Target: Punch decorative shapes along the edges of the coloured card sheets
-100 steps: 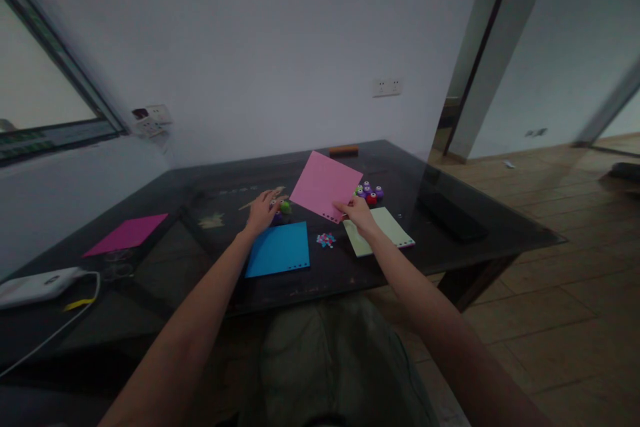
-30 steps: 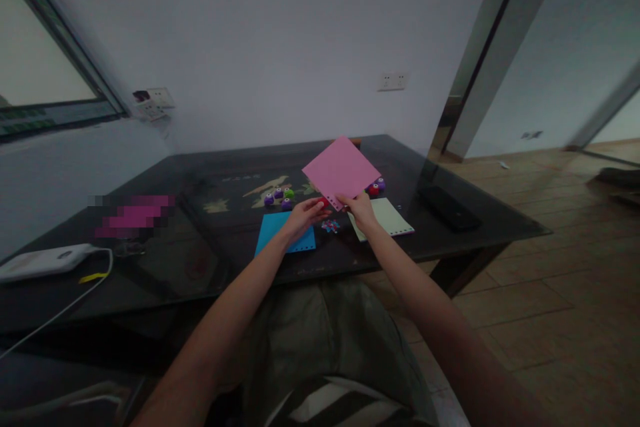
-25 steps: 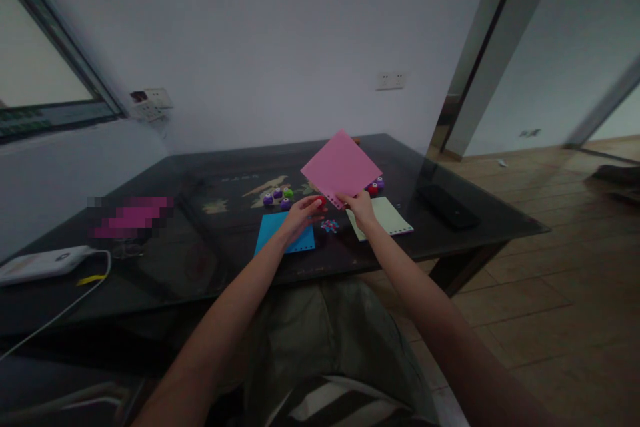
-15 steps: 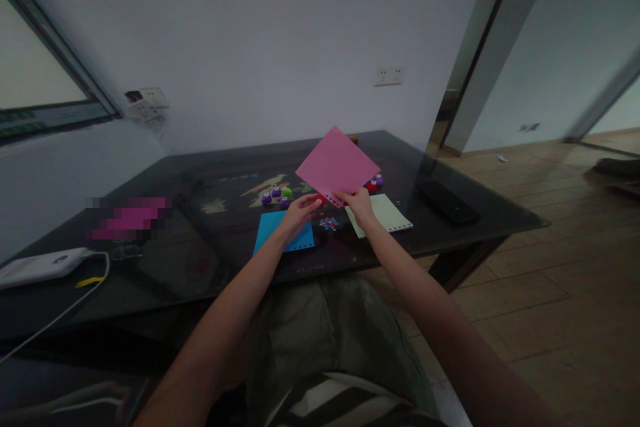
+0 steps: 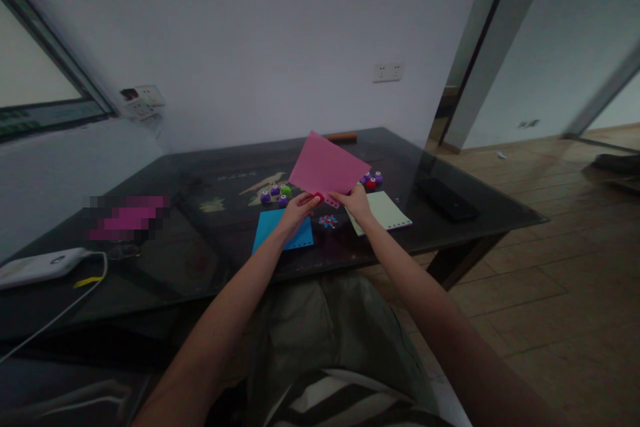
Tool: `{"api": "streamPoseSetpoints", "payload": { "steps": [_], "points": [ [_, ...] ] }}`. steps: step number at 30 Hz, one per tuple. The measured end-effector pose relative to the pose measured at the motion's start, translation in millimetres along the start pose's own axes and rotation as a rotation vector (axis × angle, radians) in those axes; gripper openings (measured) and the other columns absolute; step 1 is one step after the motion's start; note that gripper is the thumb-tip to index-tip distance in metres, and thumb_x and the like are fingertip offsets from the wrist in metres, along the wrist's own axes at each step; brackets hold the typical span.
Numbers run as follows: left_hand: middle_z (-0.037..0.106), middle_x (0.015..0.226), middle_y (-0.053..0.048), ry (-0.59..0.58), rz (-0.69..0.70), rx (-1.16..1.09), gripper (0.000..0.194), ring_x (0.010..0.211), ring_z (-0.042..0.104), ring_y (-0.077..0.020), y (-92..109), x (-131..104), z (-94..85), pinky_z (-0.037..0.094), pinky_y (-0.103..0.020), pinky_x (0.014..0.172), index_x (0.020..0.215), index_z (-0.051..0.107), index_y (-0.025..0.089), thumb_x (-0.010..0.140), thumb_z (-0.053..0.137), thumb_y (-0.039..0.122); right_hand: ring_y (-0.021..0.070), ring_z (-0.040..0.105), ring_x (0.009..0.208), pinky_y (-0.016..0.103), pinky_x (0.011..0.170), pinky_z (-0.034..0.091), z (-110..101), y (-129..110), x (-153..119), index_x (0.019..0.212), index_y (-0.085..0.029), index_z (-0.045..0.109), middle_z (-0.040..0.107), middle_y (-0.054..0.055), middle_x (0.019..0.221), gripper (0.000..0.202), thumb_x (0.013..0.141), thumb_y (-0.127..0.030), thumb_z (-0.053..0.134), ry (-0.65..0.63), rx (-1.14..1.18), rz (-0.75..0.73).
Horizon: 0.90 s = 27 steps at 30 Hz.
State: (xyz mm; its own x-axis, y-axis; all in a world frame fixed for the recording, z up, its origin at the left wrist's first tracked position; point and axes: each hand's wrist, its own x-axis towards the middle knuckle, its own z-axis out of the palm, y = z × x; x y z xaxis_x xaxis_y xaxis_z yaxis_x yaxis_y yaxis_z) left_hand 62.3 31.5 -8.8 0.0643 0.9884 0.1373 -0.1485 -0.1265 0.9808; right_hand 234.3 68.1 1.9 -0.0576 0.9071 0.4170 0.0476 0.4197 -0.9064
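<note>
My left hand (image 5: 299, 208) is closed around a small red craft punch (image 5: 319, 198), its thumb on top and the lower edge of a pink sheet of paper (image 5: 327, 163) at the punch. Pinching the same edge, my right hand (image 5: 354, 202) holds the sheet tilted above the table. Several holes show along that edge. Below the hands lies a little pile of coloured paper bits (image 5: 328, 221). A blue sheet (image 5: 264, 227) with holes along its near edge lies partly under my left forearm. At the right lies a pale yellow-green sheet (image 5: 385, 210), also edged with holes.
Several purple and green punches (image 5: 283, 192) stand left of the pink sheet, and red and purple ones (image 5: 371, 183) stand behind it to the right. A black flat object (image 5: 447, 199) lies on the dark table (image 5: 493, 213). A white device with a cable (image 5: 45, 267) sits at the left.
The pink sheet has swung left and tilted lower, its edge now meeting the red punch. My left hand has brought the punch up against it; the right hand has shifted slightly left.
</note>
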Motion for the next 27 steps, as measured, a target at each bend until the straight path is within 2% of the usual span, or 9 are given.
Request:
{"api": "streamPoseSetpoints", "payload": {
  "steps": [3,7,12,16,21,27],
  "points": [
    [0.064,0.089,-0.004,0.021,-0.021,0.023,0.027,0.078,0.058,-0.0138,2.6,-1.4,0.6,0.038,-0.021,0.057,0.088,0.066,0.02,0.067,0.073,0.036,0.0227,0.065,0.084,0.035,0.078,0.051,1.8,1.1,-0.4,0.087,-0.01,0.067,0.071,0.011,0.09,0.038,0.056,-0.031,0.076,-0.026,0.034,-0.022],
    [0.062,0.083,-0.001,0.002,-0.037,-0.102,0.028,0.069,0.056,-0.0098,3.3,-2.2,1.9,0.04,-0.022,0.06,0.084,0.065,0.019,0.063,0.076,0.033,0.0222,0.065,0.086,0.036,0.08,0.052,3.6,5.9,-0.3,0.091,-0.012,0.066,0.071,0.011,0.093,0.043,0.055,-0.032,0.077,-0.045,0.087,-0.014],
    [0.063,0.084,-0.002,-0.019,-0.017,-0.15,0.029,0.069,0.057,-0.0104,-0.5,-0.2,2.1,0.042,-0.023,0.064,0.085,0.065,0.018,0.062,0.078,0.03,0.0227,0.066,0.085,0.036,0.08,0.052,3.7,8.2,-0.3,0.095,-0.01,0.065,0.071,0.012,0.092,0.047,0.058,-0.035,0.076,-0.065,0.109,-0.002],
    [0.064,0.085,-0.003,-0.022,-0.023,-0.134,0.03,0.07,0.057,-0.0112,-0.2,-0.7,3.3,0.043,-0.024,0.064,0.087,0.066,0.017,0.062,0.077,0.029,0.0237,0.065,0.087,0.036,0.079,0.052,4.4,4.5,-1.3,0.095,-0.009,0.066,0.071,0.013,0.09,0.049,0.058,-0.039,0.076,-0.01,0.01,-0.03],
    [0.065,0.091,-0.005,-0.019,-0.024,-0.107,0.032,0.074,0.057,-0.013,1.4,-2.3,4.4,0.043,-0.025,0.065,0.089,0.067,0.017,0.061,0.078,0.031,0.0251,0.065,0.086,0.036,0.077,0.052,6.5,-0.8,-4.0,0.089,-0.009,0.067,0.071,0.013,0.085,0.042,0.059,-0.036,0.075,0.034,-0.073,-0.074],
    [0.064,0.088,-0.005,0.003,-0.03,-0.068,0.033,0.072,0.056,-0.0126,-0.3,-1.5,3.2,0.041,-0.023,0.06,0.087,0.068,0.016,0.061,0.078,0.034,0.0261,0.065,0.089,0.037,0.08,0.052,7.0,1.4,-4.5,0.087,-0.01,0.067,0.071,0.013,0.085,0.037,0.06,-0.033,0.075,0.042,-0.114,-0.085]
  ]
}}
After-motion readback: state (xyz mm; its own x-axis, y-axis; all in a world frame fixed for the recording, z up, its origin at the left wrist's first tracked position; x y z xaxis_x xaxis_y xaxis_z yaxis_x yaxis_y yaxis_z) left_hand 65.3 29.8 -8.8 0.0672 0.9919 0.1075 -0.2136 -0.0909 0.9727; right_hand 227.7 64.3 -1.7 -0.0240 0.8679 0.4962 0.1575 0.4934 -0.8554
